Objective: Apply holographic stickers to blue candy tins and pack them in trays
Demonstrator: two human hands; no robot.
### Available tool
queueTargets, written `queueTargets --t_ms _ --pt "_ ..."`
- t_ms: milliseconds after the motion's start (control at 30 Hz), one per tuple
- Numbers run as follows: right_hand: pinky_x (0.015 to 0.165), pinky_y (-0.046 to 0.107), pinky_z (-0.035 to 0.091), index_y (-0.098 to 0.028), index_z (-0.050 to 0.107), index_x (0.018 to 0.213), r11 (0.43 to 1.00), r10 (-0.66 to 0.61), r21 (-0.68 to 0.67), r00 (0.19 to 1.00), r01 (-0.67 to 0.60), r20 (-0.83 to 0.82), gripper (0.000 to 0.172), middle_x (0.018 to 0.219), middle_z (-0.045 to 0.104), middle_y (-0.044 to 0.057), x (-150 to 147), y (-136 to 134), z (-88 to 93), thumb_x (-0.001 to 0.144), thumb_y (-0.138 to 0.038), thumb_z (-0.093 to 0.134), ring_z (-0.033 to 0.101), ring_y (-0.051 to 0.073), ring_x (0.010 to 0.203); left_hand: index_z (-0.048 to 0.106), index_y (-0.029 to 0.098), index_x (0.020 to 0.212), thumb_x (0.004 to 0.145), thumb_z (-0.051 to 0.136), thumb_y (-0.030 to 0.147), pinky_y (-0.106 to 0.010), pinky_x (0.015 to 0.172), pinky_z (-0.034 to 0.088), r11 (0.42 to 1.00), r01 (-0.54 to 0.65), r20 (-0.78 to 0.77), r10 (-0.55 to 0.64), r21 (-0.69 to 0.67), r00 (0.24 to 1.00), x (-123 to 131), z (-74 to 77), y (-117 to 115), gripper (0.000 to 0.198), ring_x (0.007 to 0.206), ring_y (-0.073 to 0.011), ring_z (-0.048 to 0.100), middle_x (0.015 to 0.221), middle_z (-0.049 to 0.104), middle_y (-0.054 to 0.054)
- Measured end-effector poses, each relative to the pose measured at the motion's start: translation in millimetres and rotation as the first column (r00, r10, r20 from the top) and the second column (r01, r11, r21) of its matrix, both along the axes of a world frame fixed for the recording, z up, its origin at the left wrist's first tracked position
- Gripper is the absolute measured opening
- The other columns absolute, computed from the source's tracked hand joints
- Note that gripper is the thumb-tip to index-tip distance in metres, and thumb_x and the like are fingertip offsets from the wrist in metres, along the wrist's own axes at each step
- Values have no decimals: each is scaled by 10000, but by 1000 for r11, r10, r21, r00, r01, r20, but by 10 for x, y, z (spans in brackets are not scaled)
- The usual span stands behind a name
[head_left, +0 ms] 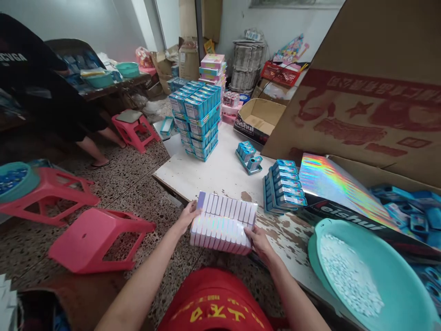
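My left hand (188,217) and my right hand (257,239) hold a pack of small light-purple boxes (223,223) by its two ends, above the table's front edge. The small boxes stand in two rows, and shiny film or glossy surface reflects rainbow light across them. Both hands have fingers pressed against the pack's sides. Beyond it on the white table (227,174) are a tall stack of blue box packs (196,119), a small tray with a few blue boxes (248,157) and a blue pack lying on its side (284,187).
A teal basin (386,276) of small white pieces sits at the right, beside a holographic carton (334,188) and a large cardboard flap (365,92). Pink stools (89,239) stand on the left floor. A person in black (44,87) is at the upper left.
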State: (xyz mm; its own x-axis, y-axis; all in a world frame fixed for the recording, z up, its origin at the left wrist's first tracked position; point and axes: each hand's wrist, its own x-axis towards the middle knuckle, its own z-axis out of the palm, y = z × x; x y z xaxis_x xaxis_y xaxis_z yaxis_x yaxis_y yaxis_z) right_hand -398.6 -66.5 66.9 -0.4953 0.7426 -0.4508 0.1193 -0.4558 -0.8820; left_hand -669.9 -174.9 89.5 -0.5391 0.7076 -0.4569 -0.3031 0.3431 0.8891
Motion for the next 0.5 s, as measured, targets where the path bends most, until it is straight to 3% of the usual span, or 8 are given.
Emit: queueTargets --t_ms 67,133,300,367,500 --pt "726 387 532 -187 645 880 998 -16 -54 999 14 -33 441 822 733 58 114 -30 116 555 -465 752 676 261 759 605 130 1034 537 795 419 -294 743 493 993 31 153 -48 111 987 98 156 130 606 845 -217 655 967 702 -110" --pt "733 401 533 -191 645 867 993 -34 -111 998 29 -44 444 820 734 59 229 -59 211 531 -450 778 679 279 780 635 118 868 523 796 432 -253 656 473 987 46 189 -76 155 979 227 312 193 493 676 -160 632 775 704 -52" --pt "779 426 528 -180 654 870 988 -90 -134 995 83 -43 457 857 735 82 488 -108 367 531 -454 792 674 303 861 638 117 770 607 740 433 -216 636 435 974 131 146 -159 186 977 498 617 210 370 634 -121 589 676 676 -17" --pt "801 432 523 -174 660 893 986 -92 -141 994 84 -55 457 876 733 89 569 -119 404 548 -446 788 672 299 879 632 114 810 632 718 428 -213 636 428 973 139 114 -162 182 980 563 692 209 371 635 -116 579 677 666 -14" --pt "800 427 524 -166 668 878 990 -66 -130 997 60 -42 452 875 732 98 688 -123 435 550 -453 789 674 293 872 500 171 1229 670 676 356 -218 651 426 961 167 17 -175 220 984 626 779 253 614 678 -109 573 790 651 10"
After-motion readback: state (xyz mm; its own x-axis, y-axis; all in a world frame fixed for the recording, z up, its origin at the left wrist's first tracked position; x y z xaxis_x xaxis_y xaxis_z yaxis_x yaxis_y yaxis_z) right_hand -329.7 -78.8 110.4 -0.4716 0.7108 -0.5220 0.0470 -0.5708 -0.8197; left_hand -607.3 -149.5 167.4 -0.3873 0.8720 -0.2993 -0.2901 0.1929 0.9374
